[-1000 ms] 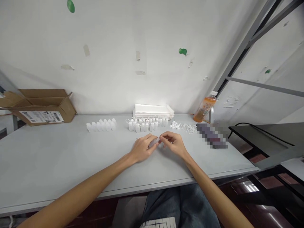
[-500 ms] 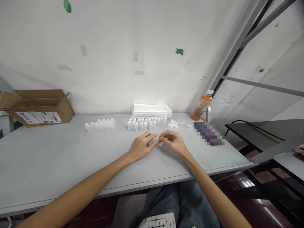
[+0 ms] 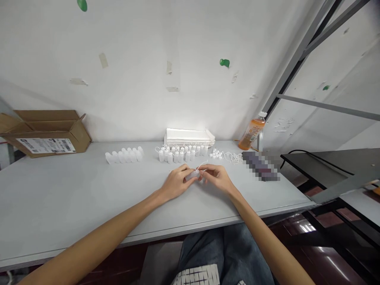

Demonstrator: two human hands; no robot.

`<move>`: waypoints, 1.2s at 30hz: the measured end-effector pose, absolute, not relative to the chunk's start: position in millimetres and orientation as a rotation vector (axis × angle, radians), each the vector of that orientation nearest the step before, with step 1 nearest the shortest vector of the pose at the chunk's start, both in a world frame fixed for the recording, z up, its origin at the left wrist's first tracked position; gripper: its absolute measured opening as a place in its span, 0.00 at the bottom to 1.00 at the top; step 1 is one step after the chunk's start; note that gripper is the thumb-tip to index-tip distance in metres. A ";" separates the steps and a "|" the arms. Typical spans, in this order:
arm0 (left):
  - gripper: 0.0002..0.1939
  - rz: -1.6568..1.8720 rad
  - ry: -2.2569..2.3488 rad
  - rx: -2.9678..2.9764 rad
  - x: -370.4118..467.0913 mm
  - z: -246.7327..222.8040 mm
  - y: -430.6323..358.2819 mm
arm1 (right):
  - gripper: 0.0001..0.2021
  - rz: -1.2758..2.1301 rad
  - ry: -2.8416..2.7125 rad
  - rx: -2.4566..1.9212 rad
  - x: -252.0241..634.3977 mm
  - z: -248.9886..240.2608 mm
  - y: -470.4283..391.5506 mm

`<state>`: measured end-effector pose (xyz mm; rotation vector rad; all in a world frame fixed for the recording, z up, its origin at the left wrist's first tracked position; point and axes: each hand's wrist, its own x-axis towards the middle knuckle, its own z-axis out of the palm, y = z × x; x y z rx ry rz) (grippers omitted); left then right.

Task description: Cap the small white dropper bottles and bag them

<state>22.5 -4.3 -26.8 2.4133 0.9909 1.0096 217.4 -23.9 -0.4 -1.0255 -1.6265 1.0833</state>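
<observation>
My left hand [image 3: 175, 183] is closed round a small translucent white plastic bottle [image 3: 192, 174], which lies tilted with its neck toward the right. At the neck, my right hand [image 3: 216, 177] pinches a thin white cord [image 3: 203, 164], one end of which sticks up above the fingers. The fingertips hide part of the neck. Behind my hands several small white capped bottles [image 3: 175, 157] stand in rows, some with cord loops. To the right of them lie small white caps [image 3: 216, 153] and a tangle of white cords [image 3: 233, 157].
Several capless translucent bottles [image 3: 124, 156] lie in a row at left. An open cardboard box [image 3: 47, 136] stands at the far left. White flat sheets or bags [image 3: 190, 137] are stacked by the wall. A drink bottle [image 3: 252, 132] and a blurred dark object [image 3: 261, 166] are at right.
More of the white cord now shows, rising above the bottle's neck. My hands have hardly moved; the view has shifted slightly.
</observation>
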 end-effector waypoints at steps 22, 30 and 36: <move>0.18 0.918 0.925 2.329 21.4 -20.7 -5.8 | 0.16 1.328 -1.579 -1.031 225.2 1.5 -19.2; 0.20 0.832 0.923 2.319 21.2 -17.4 -6.2 | 0.18 1.297 -1.615 -1.016 223.1 -1.9 -20.1; 0.20 0.823 0.927 2.294 20.8 -14.8 -8.8 | 0.18 1.374 -1.571 -0.968 220.7 -0.6 -22.1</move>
